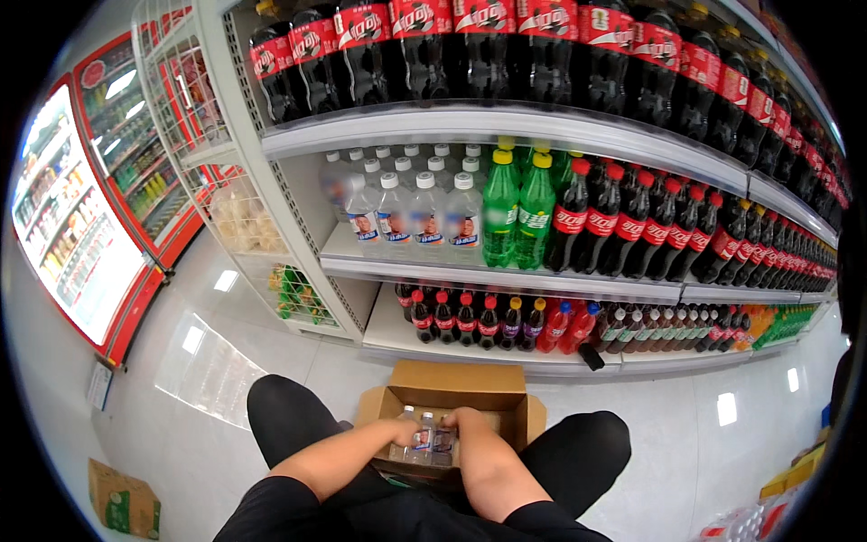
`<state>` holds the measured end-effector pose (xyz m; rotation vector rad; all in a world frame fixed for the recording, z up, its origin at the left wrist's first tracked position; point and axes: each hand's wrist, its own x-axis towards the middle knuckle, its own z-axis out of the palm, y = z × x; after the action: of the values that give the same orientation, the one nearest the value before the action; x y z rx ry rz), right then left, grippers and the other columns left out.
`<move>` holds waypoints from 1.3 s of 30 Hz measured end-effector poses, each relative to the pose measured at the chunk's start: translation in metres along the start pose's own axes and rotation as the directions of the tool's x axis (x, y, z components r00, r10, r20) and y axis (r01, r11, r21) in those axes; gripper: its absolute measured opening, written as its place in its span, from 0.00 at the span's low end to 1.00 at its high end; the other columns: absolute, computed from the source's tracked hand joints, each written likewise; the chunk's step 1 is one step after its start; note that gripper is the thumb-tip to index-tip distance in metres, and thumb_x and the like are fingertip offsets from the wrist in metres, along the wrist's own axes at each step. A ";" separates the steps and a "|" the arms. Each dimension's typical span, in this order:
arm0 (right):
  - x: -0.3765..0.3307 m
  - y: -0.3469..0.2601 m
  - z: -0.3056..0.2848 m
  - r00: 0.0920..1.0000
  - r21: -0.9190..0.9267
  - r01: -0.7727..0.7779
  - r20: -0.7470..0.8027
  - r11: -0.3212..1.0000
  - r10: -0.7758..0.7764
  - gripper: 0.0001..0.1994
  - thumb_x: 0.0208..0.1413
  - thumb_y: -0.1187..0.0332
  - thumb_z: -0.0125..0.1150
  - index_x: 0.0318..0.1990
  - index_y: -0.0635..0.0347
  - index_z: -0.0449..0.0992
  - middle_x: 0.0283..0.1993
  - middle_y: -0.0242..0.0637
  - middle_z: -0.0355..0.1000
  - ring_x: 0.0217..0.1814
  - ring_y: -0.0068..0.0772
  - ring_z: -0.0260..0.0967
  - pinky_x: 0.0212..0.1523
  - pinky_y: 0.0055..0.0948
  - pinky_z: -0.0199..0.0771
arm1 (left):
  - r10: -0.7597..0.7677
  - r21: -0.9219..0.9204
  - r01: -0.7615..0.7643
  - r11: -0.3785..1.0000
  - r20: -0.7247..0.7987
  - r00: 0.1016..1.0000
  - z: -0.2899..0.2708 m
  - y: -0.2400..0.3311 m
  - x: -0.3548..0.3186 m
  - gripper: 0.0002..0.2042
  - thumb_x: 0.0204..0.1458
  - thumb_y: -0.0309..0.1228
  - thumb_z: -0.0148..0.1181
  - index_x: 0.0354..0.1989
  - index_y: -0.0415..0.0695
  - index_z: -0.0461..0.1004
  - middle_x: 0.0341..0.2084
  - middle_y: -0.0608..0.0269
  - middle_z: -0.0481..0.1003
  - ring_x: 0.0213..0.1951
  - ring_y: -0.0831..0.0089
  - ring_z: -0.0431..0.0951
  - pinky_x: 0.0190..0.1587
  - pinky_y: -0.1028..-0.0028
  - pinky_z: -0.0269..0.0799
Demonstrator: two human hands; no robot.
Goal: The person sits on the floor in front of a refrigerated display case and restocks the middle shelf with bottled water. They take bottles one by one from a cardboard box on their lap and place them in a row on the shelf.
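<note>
An open cardboard box [458, 376] sits on the floor between my bent knees. Several clear plastic bottles [423, 440] with white caps and picture labels stand inside it, toward the left. My left hand [403, 433] reaches in from the left, its fingers closed around one of these bottles. From the right, my right hand [463, 418] is closed at the top of another bottle, whose cap is covered by the fingers. Bottles of the same look [425, 210] fill the left part of the middle shelf in front of me.
Green soda bottles [535, 212] and cola bottles [605, 208] stand right of the clear ones. Larger cola bottles [424, 50] line the upper shelf [506, 122]. A black object [591, 357] juts from the bottom shelf's edge. Lit drinks fridges [77, 226] are at left; another carton [122, 501] lies lower left.
</note>
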<state>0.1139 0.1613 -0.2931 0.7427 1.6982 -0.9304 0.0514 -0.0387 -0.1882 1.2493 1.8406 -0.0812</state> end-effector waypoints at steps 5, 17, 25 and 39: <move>-0.001 -0.036 -0.005 0.966 0.022 0.239 -0.104 0.971 -0.235 0.29 0.44 0.56 0.71 0.58 0.49 0.81 0.64 0.48 0.74 0.66 0.45 0.72 0.64 0.45 0.70 | -0.027 0.130 0.012 0.991 0.109 0.994 0.043 0.060 0.009 0.26 0.51 0.43 0.63 0.56 0.39 0.77 0.50 0.39 0.79 0.53 0.46 0.80 0.55 0.53 0.74; 0.005 0.032 0.013 0.852 0.109 0.262 -0.493 0.959 -0.177 0.25 0.46 0.53 0.69 0.46 0.62 0.85 0.51 0.54 0.80 0.56 0.50 0.79 0.57 0.44 0.77 | -0.050 0.056 0.061 0.997 -0.181 0.982 0.054 0.093 -0.043 0.13 0.54 0.28 0.54 0.41 0.35 0.81 0.39 0.39 0.82 0.44 0.44 0.84 0.46 0.50 0.80; -0.101 0.087 0.055 0.846 0.231 -0.222 -0.438 0.947 0.305 0.31 0.56 0.53 0.63 0.68 0.49 0.71 0.81 0.49 0.40 0.81 0.58 0.44 0.73 0.54 0.60 | -0.005 -0.175 -0.076 0.982 -0.423 0.906 0.083 0.094 -0.076 0.12 0.59 0.31 0.50 0.41 0.39 0.78 0.38 0.41 0.82 0.42 0.43 0.83 0.44 0.48 0.80; -0.069 0.082 0.105 0.877 0.078 -0.210 -0.425 0.975 0.223 0.48 0.54 0.49 0.65 0.80 0.42 0.45 0.84 0.50 0.24 0.82 0.66 0.39 0.76 0.57 0.53 | 0.133 -0.067 -0.187 0.980 -0.477 0.869 0.098 0.075 -0.083 0.10 0.60 0.32 0.50 0.41 0.42 0.77 0.41 0.49 0.80 0.47 0.48 0.81 0.49 0.51 0.78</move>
<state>0.2523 0.1107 -0.2657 1.2030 1.9326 -0.6640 0.1791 -0.1095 -0.1607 1.4248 2.1019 0.4514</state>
